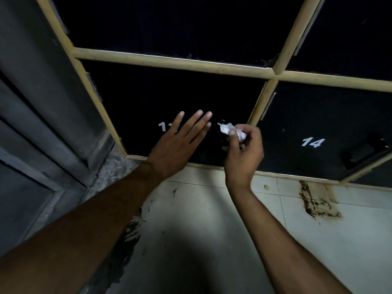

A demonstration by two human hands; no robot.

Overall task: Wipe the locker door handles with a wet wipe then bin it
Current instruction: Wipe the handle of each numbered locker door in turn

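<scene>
My right hand (244, 153) pinches a crumpled white wet wipe (230, 130) against the black locker door (148, 98) whose number is partly covered. That door's handle is hidden behind the wipe and my fingers. With straight fingers, my left hand (178, 145) lies flat on the same door, just left of the wipe. The neighbouring door marked 14 (311, 142) has a black handle (363, 152) at its right side, untouched.
Beige frame bars (169, 60) separate the dark locker doors. A grey wall or panel (42, 102) stands on the left. Below is a pale tiled floor (212, 219) with dark stains and a rusty patch (318, 204). No bin is in view.
</scene>
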